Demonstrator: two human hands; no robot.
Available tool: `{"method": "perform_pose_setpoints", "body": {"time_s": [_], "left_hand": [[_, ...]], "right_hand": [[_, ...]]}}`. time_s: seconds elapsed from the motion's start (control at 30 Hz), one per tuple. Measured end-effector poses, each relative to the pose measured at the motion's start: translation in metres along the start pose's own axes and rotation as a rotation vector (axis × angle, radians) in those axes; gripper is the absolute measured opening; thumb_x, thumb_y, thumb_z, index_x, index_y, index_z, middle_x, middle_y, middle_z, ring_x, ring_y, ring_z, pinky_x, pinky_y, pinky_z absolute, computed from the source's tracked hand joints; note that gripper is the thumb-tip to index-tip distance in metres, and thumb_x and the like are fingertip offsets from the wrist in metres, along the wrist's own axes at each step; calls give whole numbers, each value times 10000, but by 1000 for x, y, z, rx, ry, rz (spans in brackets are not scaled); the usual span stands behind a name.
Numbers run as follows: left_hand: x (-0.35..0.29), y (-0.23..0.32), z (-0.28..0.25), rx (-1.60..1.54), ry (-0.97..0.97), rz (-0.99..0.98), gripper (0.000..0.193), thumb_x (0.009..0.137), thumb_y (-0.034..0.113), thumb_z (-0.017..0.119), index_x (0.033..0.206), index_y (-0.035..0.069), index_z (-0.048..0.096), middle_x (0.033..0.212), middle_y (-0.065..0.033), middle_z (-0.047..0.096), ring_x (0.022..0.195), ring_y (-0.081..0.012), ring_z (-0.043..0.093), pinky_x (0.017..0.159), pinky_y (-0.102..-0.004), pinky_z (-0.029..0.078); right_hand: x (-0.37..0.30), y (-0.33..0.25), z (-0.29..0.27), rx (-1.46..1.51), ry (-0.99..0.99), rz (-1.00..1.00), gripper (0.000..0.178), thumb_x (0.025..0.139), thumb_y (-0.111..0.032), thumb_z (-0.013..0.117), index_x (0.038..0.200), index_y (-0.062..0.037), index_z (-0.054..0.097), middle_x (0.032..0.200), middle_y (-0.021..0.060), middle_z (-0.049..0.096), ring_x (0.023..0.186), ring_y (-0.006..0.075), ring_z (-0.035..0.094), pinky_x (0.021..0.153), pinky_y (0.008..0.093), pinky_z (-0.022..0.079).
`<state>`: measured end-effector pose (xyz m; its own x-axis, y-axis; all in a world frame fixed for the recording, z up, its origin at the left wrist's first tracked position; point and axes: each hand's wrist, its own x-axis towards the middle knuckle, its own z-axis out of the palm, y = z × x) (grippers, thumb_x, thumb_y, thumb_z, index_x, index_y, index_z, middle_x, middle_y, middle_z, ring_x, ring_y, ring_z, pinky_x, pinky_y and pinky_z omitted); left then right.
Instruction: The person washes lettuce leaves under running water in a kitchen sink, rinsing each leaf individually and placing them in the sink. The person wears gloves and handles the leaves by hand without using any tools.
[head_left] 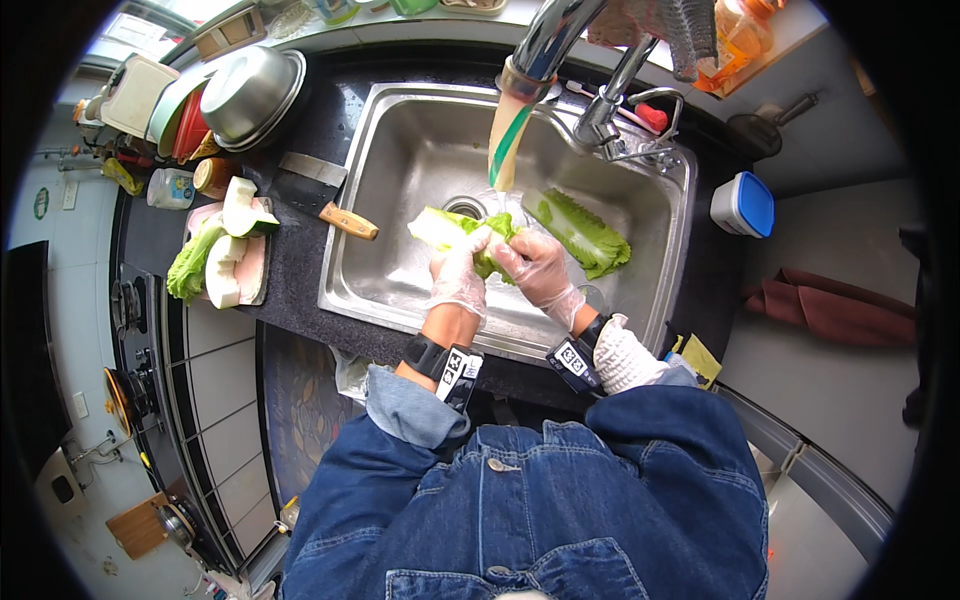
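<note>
Over the stainless steel sink (385, 165), a pale green lettuce leaf (437, 228) is gripped between my two gloved hands. My left hand (461, 277) is closed around its lower part. The fingers of my right hand (541, 268) pinch the leafy green end, close beside the left. Both wear thin clear plastic gloves. Water runs down onto the leaf from a soft sleeve with a green stripe (508, 140) fitted to the chrome faucet (550, 45). More lettuce (583, 232) lies in the basin to the right. The fingertips are partly hidden by the leaf.
Left of the sink, a cleaver (348, 221) lies with its wooden handle over the rim. Beyond it, a cutting board (258, 262) bears cut pale vegetable pieces and greens. Steel bowls (245, 100) stand at the back left. A blue-lidded container (745, 205) sits on the right.
</note>
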<state>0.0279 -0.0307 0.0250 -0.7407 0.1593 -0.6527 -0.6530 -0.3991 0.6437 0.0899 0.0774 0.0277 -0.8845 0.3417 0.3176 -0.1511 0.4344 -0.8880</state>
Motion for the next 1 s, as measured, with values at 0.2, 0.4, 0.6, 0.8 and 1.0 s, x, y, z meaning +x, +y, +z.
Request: {"method": "perform_pose_setpoints", "body": {"time_s": [0.2, 0.4, 0.6, 0.8, 1.0], "left_hand": [[15, 10, -10, -196, 53, -117, 298, 730, -31, 620, 1000, 15, 505, 967, -102, 572, 870, -214, 591, 764, -277, 511], [6, 21, -20, -253, -96, -197, 320, 719, -26, 654, 998, 5, 500, 975, -93, 562, 894, -206, 573, 824, -283, 488], [-5, 23, -13, -102, -173, -60, 313, 736, 15, 655, 1016, 6, 516, 978, -76, 564, 893, -186, 566, 792, -275, 472], [-12, 26, -6, -39, -153, 21, 293, 732, 19, 656, 995, -6, 530, 905, -67, 580, 839, -164, 576, 728, -267, 475], [-21, 27, -1, -9, -146, 83, 300, 726, 3, 659, 994, -19, 524, 891, -70, 579, 813, -162, 582, 694, -255, 480]], "right_hand": [[-6, 6, -6, -149, 196, -92, 271, 740, -125, 646, 544, -42, 479, 543, 106, 478, 503, 266, 469, 499, 358, 386], [-4, 28, -27, 425, 137, 553, 218, 852, -224, 573, 775, -23, 601, 676, -17, 558, 591, 47, 477, 545, 208, 386], [-8, 25, -18, 583, -178, 682, 212, 812, -195, 623, 908, -7, 621, 784, -11, 593, 661, 46, 519, 618, 194, 411], [-10, 26, -14, 879, -234, 780, 199, 832, -236, 588, 886, -47, 621, 709, -45, 520, 582, 31, 392, 553, 171, 327], [-11, 24, -20, 887, -311, 711, 226, 856, -280, 556, 890, -60, 597, 710, -59, 495, 575, 34, 338, 537, 174, 309]]}}
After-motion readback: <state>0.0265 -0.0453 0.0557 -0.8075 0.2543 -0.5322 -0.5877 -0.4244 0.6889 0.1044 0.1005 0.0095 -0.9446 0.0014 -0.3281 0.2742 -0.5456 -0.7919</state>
